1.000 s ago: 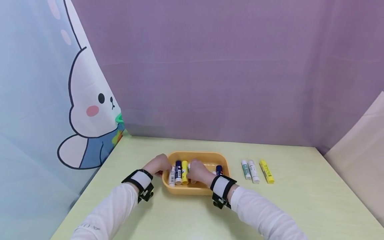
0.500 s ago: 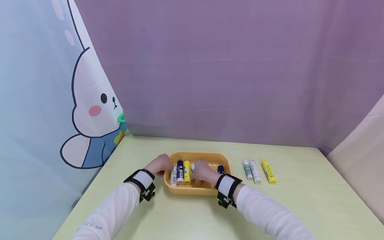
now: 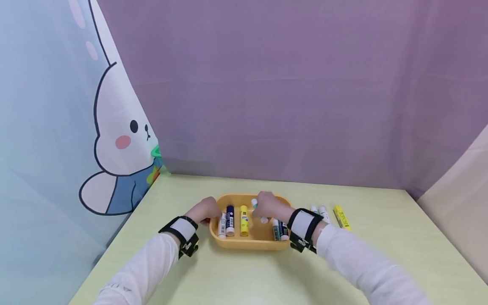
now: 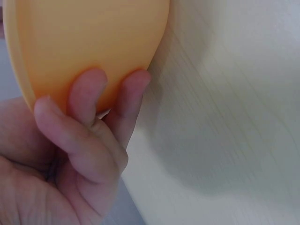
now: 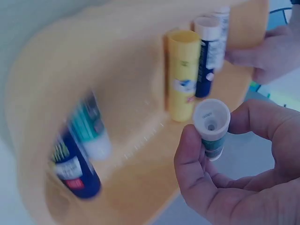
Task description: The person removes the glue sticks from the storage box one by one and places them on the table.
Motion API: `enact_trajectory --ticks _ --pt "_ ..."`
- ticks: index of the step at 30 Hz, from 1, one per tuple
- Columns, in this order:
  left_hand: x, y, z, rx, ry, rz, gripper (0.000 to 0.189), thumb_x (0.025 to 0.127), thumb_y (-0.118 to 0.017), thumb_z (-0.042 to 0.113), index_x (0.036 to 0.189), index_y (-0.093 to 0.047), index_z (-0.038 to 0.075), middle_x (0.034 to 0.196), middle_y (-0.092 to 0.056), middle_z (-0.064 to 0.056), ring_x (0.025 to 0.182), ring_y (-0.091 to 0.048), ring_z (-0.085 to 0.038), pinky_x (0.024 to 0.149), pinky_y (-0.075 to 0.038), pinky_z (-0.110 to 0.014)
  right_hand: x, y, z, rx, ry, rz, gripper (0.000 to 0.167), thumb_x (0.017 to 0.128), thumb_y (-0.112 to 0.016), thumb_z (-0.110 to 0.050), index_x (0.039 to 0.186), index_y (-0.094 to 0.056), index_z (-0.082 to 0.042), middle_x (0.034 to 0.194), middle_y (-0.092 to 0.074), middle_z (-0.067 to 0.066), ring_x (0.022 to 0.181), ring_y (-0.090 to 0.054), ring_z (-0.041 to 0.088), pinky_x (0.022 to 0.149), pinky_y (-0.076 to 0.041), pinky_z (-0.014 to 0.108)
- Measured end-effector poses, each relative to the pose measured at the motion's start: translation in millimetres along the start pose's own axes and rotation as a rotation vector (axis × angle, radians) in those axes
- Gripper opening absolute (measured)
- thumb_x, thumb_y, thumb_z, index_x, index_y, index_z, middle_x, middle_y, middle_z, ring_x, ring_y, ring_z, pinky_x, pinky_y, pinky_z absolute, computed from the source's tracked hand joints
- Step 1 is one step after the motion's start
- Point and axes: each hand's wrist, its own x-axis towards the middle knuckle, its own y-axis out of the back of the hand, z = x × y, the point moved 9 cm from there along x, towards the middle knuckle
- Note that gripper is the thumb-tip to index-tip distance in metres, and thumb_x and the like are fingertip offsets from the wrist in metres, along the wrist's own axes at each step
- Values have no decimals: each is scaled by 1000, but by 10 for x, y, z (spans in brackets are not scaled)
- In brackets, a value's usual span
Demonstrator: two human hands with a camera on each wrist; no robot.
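My left hand (image 3: 209, 208) grips the left end of an orange plastic basket (image 3: 248, 245); in the left wrist view its fingers (image 4: 89, 89) press the outer wall. Above the basket's right half, my right hand (image 3: 268, 205) pinches a white and green glue stick (image 5: 214, 133) between thumb and fingers, one end facing the right wrist camera. Inside, at the left, lie a white glue stick (image 3: 222, 225), a dark blue one (image 3: 230, 221) and a yellow one (image 3: 244, 221). A green and white glue stick (image 3: 276, 231) and another dark blue one (image 3: 284, 231) lie at the right end.
On the table (image 3: 236, 275), right of the basket, lie a yellow glue stick (image 3: 342, 217) and two white-ended ones, including a white glue stick (image 3: 324, 213), partly covered by my right wrist. A purple cloth (image 3: 282, 93) hangs behind the table.
My right hand has risen and moved right with the green and white glue stick, away from beside the yellow one. The left hand keeps its hold on the basket.
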Motion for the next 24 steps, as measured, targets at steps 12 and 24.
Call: enact_trajectory --ticks 12,24 --pt "-7 3 20 8 -7 5 12 82 -59 6 89 -56 -3 68 -60 -9 43 -51 -14 39 -46 -23 -250 560 -27 -34 20 13 31 80 -70 -12 104 -54 0 84 -56 9 61 -55 15 57 -54 30" --pt "9 -4 10 9 2 5 14 83 -59 8 91 -55 -3 69 -60 -9 43 -51 -14 40 -47 -24 -452 1187 235 -38 41 66 42 83 -64 -14 117 -45 3 91 -57 14 65 -58 18 53 -54 28"
